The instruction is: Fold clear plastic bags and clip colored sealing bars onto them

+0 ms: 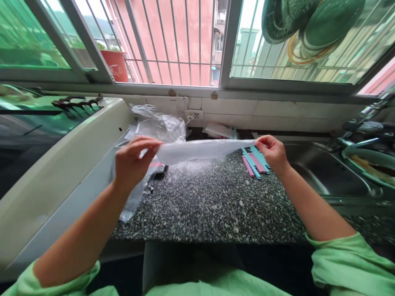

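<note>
A thin white translucent plastic bag or sheet (197, 151) is stretched level between my two hands, above the speckled counter. My left hand (134, 158) pinches its left end between thumb and fingers. At the other end, my right hand (273, 151) pinches a narrowed corner. Below and beside my right hand lie several pink and light-blue plastic strips (255, 162), which look like bag sealing clips. Behind my left hand is a crumpled heap of clear plastic (163, 125), part of it hanging down toward the counter's front edge.
The dark granite counter (210, 205) runs in front of me. A steel sink (324, 170) is on the right, with a green basin (370, 158) beyond it. To the left stands a stove (70, 152). A wall socket (195, 115) and a flat packet (220, 130) are at the back.
</note>
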`<state>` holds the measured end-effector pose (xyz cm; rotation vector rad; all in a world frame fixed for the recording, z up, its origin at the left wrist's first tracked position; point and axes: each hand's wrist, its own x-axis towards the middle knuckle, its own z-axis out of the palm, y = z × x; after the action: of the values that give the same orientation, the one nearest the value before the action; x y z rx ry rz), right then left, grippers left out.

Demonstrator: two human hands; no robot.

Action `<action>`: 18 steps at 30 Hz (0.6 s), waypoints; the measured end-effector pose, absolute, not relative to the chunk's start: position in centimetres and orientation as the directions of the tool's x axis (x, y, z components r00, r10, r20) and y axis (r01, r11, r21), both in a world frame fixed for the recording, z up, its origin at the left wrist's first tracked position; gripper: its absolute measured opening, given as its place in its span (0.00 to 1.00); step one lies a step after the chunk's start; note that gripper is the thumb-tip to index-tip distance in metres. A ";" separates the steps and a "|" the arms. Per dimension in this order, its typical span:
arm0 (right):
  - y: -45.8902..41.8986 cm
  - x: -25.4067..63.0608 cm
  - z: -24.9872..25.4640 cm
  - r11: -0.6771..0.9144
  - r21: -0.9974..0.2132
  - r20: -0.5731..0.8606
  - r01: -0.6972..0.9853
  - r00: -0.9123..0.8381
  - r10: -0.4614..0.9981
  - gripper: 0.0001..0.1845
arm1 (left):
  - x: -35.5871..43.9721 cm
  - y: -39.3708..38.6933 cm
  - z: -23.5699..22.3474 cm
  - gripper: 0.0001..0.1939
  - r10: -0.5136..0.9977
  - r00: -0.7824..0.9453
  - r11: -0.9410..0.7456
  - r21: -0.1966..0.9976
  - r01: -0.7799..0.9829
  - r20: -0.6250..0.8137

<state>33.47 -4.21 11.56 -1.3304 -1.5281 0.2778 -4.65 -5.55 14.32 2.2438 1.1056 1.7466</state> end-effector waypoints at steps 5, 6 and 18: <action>-4.7 33.5 6.3 0.256 -0.704 0.392 0.662 0.062 0.918 0.11 | -4.0 -12.0 11.1 0.09 0.379 0.534 -0.872 0.098 0.480 0.756; -4.5 33.4 5.4 0.241 -0.687 0.362 0.686 0.036 0.931 0.10 | -3.6 -13.0 10.0 0.09 0.361 0.592 -0.892 0.082 0.444 0.721; -8.0 30.5 3.3 0.567 0.089 0.432 0.819 -0.544 0.719 0.10 | 2.4 -18.8 1.8 0.06 0.397 0.733 -0.908 0.120 0.401 0.553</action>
<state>30.54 -7.96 3.27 -1.2555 -2.4552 -0.4008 2.43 -18.77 1.78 2.9315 0.6751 0.9328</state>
